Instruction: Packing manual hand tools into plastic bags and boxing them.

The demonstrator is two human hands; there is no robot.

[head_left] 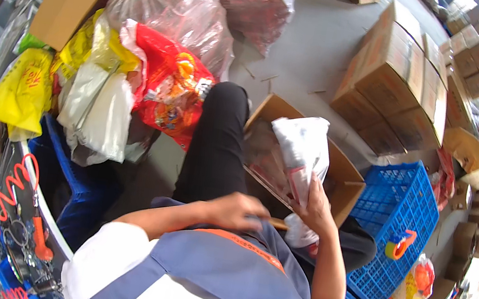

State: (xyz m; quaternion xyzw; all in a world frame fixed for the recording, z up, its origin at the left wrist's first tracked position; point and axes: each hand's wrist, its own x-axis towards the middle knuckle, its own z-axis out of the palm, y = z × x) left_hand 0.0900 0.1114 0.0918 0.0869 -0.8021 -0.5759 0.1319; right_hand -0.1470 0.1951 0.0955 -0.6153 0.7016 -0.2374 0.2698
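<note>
Holding a clear plastic bag with whitish contents, the right hand appears in the head view with its fingers closed around the lower end of this bag. The bag is raised over an open cardboard box, which stands in front of the person, beside the leg in black trousers. Another small plastic bag is just below the right wrist. The left hand is before the blue apron, near the box; it is blurred, so I cannot tell whether its fingers are apart or together. At the right is a blue plastic crate with a tape dispenser on it, and farther are taped cartons. At the left hang a red printed bag and a yellow bag, near large transparent sacks.
</note>
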